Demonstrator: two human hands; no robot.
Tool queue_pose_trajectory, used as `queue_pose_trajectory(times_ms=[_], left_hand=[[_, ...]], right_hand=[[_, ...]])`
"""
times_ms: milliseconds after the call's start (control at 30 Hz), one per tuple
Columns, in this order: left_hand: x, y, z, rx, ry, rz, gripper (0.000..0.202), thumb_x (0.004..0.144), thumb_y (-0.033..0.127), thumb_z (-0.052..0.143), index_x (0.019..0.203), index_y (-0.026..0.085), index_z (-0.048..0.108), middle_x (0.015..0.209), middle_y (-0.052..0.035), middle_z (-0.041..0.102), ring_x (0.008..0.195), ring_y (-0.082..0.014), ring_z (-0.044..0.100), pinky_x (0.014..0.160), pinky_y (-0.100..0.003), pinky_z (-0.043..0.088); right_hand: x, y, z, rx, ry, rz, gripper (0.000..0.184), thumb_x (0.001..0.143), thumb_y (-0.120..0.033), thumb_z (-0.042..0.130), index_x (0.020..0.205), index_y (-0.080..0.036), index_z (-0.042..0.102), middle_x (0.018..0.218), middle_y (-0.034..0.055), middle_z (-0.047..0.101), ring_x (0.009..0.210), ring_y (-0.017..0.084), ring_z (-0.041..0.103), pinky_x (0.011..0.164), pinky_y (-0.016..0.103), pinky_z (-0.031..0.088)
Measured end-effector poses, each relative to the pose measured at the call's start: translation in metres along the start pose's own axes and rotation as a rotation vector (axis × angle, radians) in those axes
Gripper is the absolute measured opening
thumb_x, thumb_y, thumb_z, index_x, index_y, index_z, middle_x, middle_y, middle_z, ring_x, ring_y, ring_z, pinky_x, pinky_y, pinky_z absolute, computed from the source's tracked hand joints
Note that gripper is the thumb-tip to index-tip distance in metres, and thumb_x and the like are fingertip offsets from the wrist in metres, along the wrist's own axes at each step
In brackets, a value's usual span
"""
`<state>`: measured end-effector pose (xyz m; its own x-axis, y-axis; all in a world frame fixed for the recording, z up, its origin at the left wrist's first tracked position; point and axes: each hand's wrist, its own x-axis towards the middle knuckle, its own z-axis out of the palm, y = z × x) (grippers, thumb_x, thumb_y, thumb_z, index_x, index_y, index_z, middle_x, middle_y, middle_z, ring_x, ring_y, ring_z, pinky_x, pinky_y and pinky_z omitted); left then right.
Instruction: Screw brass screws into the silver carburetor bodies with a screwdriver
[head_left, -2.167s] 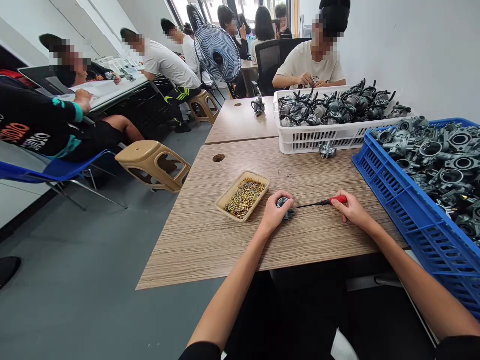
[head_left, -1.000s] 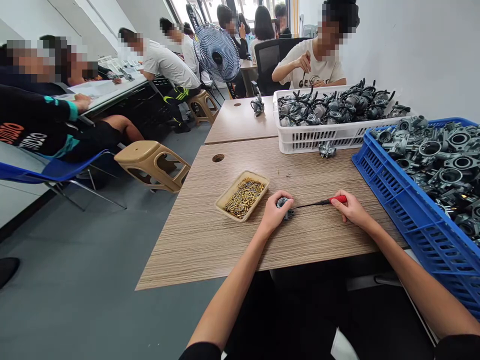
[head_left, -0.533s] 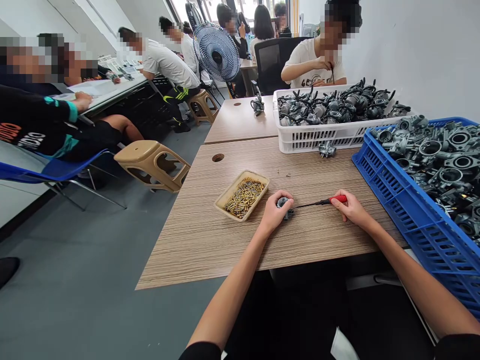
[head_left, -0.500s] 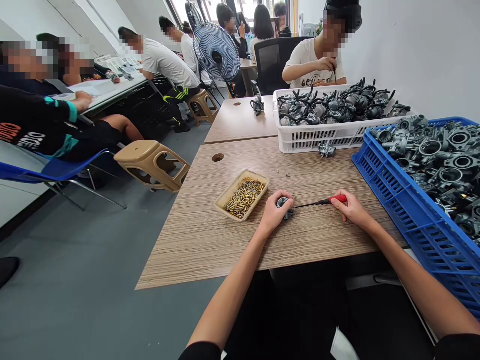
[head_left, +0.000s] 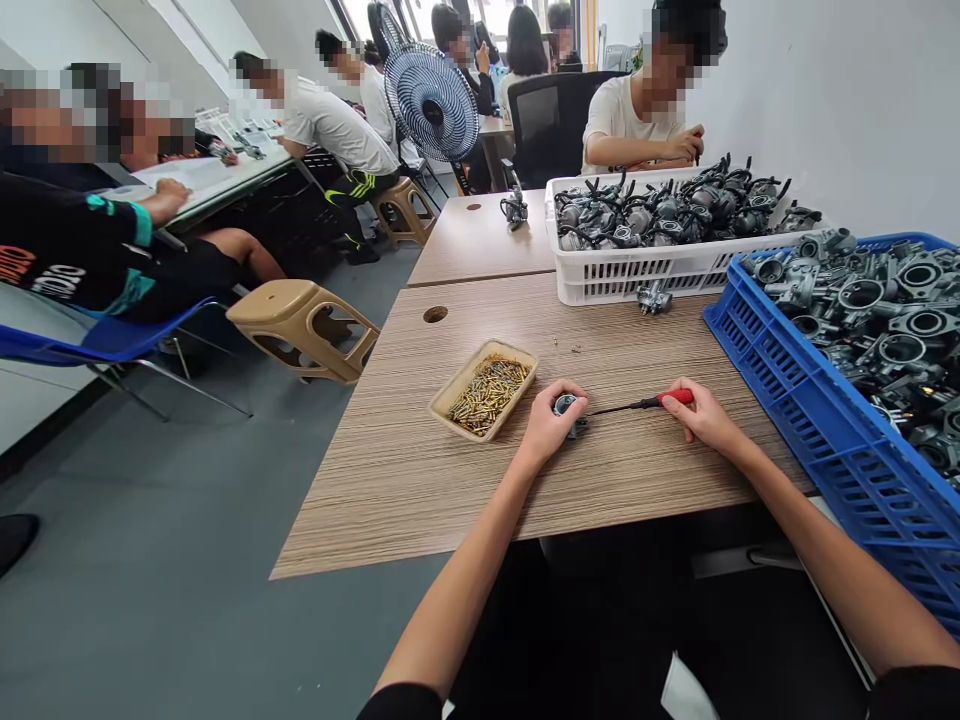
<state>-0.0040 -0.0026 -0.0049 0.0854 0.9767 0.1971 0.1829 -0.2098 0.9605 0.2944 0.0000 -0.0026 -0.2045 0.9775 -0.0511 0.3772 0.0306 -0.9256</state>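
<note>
My left hand [head_left: 550, 423] is closed around a small grey metal carburetor part [head_left: 570, 410] resting on the wooden table [head_left: 420, 470]. My right hand [head_left: 701, 415] grips the red handle of a thin screwdriver [head_left: 651, 403], whose black shaft lies level and points left into the part. A beige tray [head_left: 448, 395] of small brass screws sits just left of my left hand.
A blue crate [head_left: 810, 420] of grey carburetor bodies fills the right side. A white basket [head_left: 637, 275] of assembled carburetors stands behind, with one loose carburetor [head_left: 654, 298] before it. A person in white works beyond it. Other seated people, a fan [head_left: 431, 100] and a beige stool [head_left: 300, 325] are at left.
My hands, the part and the screwdriver have stayed in place. The person behind the white basket has lowered a raised hand and reached toward the basket's far side.
</note>
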Motion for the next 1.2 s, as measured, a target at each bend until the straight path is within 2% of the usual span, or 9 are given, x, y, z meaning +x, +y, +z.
queue_pose_trajectory(times_ms=[467, 1200], left_hand=[[-0.0006, 0.0027, -0.0003, 0.051, -0.003, -0.003, 0.019, 0.086, 0.04, 0.065, 0.085, 0.021, 0.067, 0.081, -0.0018, 0.067, 0.076, -0.0167, 0.06, 0.074, -0.029, 0.053], [-0.0052, 0.0065, -0.0026, 0.104, -0.023, -0.001, 0.021, 0.087, 0.042, 0.066, 0.089, 0.022, 0.068, 0.082, -0.0004, 0.068, 0.075, -0.0157, 0.06, 0.073, -0.029, 0.05]], right_hand=[[0.0003, -0.0006, -0.0001, -0.001, -0.008, 0.004, 0.049, 0.09, -0.07, 0.068, 0.088, -0.025, 0.051, 0.059, -0.0095, 0.044, 0.037, 0.011, 0.045, 0.035, 0.026, 0.035], [-0.0005, -0.004, -0.0003, 0.005, -0.015, 0.005, 0.049, 0.09, -0.071, 0.069, 0.088, -0.026, 0.051, 0.055, -0.0097, 0.044, 0.037, 0.012, 0.045, 0.036, 0.026, 0.037]])
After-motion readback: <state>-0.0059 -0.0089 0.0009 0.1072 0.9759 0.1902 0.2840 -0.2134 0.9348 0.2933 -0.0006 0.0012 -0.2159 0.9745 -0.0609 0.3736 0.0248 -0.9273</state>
